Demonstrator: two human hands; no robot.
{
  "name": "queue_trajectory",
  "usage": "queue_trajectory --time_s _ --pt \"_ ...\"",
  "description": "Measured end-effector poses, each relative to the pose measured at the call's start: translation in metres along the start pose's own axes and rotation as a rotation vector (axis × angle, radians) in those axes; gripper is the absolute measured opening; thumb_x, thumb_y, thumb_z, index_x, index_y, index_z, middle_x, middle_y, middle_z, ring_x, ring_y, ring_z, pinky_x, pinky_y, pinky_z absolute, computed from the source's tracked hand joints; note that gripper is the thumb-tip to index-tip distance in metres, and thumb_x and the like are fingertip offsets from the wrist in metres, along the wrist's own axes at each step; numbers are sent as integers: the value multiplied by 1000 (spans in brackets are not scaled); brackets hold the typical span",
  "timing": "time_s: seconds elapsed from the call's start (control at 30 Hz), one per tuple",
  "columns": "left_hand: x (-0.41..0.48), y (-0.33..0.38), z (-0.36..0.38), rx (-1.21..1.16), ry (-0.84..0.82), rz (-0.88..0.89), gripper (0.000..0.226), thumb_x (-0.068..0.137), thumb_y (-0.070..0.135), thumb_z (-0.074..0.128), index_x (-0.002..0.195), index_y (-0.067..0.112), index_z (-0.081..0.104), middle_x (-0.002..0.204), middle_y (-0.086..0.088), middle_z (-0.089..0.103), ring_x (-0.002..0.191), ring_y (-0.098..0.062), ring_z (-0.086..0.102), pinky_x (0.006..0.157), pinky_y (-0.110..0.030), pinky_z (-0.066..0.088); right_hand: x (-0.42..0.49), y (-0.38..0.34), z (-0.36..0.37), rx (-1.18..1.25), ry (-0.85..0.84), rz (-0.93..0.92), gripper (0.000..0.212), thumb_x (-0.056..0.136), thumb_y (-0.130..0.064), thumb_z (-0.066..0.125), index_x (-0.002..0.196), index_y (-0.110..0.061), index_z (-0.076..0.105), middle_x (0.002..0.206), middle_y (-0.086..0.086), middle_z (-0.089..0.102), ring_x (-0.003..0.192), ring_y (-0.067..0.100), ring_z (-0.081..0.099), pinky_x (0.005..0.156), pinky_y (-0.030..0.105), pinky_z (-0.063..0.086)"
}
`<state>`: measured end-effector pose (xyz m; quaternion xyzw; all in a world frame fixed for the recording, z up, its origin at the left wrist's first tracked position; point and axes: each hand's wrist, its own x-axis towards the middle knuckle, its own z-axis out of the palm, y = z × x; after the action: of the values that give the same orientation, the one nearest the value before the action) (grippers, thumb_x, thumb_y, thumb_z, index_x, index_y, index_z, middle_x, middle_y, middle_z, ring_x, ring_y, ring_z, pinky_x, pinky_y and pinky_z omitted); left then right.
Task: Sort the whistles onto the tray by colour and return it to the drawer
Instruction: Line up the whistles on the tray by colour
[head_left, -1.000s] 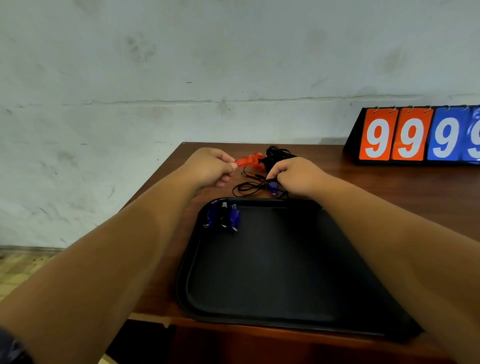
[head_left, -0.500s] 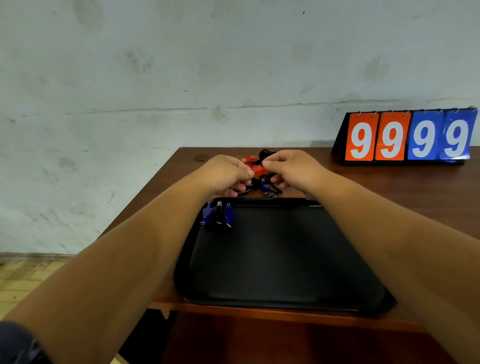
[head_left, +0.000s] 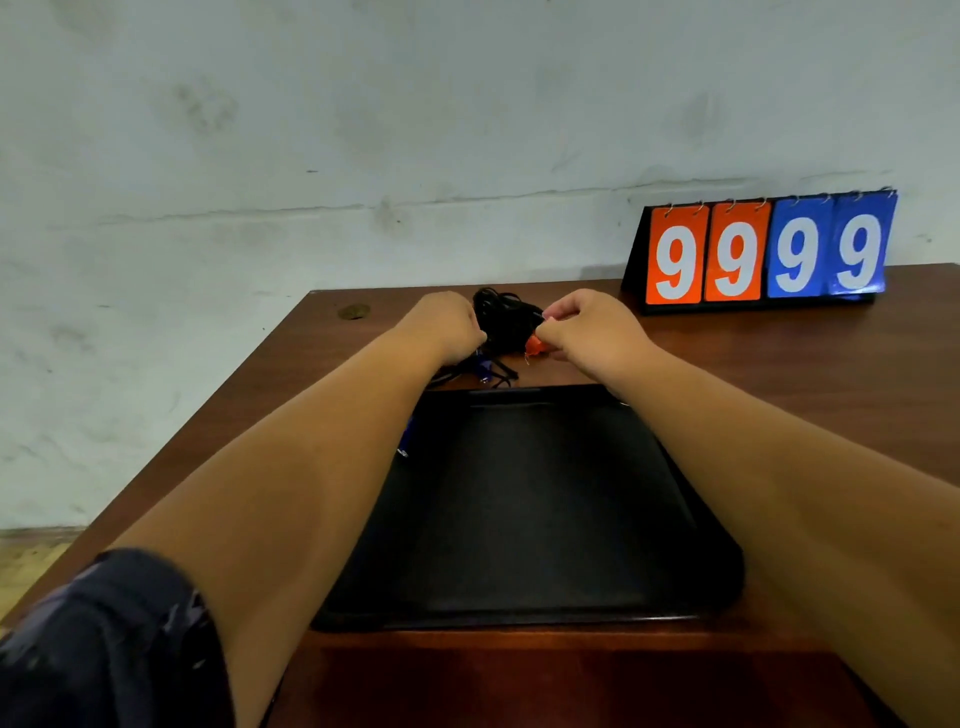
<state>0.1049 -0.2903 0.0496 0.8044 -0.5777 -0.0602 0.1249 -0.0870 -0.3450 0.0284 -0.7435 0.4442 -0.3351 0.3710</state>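
A black tray (head_left: 524, 509) lies on the wooden table in front of me. Just beyond its far edge sits a tangle of black cords (head_left: 506, 319) with whistles. My right hand (head_left: 587, 325) pinches an orange whistle (head_left: 535, 344) at the right of the tangle. My left hand (head_left: 447, 325) is curled at the tangle's left side, gripping the cords. A blue whistle (head_left: 483, 369) lies on the table below that hand. More blue whistles (head_left: 407, 434) sit at the tray's far-left corner, mostly hidden behind my left forearm.
A flip scoreboard (head_left: 763, 254) showing 9999 on orange and blue cards stands at the back right of the table (head_left: 805, 374). A white wall rises right behind the table. The table's left edge runs diagonally past my left arm.
The orange whistle has passed from my left hand's side to my right hand's fingers, and the hands have drawn apart over the cords. The camera has tilted, so the tray sits lower in view.
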Motion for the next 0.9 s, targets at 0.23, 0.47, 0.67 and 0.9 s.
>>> queue_trajectory --time_s 0.23,0.47,0.67,0.9 --pt "40 1 19 138 -6 -145 39 81 56 81 72 23 61 82 0 64 70 -19 59 54 -32 38 9 9 -1 -19 -21 -10 12 92 -23 81 101 -28 75 103 -7 74 101 15 71 99 41 61" --pt "30 5 10 49 17 -226 30 80 38 82 76 15 64 76 -2 64 62 -17 58 49 -28 40 9 16 2 8 -26 -22 15 94 -28 80 108 -27 76 102 -6 76 97 15 74 97 41 62" --pt "8 -5 -16 -204 234 -238 21 91 27 74 96 9 84 86 -9 81 78 -26 78 79 -37 67 -1 4 -3 18 -2 -32 17 97 -27 78 114 -26 76 104 -6 75 97 14 73 92 34 62" --pt "-30 -18 -41 -432 481 -117 14 88 18 74 78 28 75 84 5 79 83 -19 78 86 -40 64 -18 -25 -7 28 -11 -82 20 95 -30 81 112 -26 72 106 -8 70 93 6 66 73 21 52"
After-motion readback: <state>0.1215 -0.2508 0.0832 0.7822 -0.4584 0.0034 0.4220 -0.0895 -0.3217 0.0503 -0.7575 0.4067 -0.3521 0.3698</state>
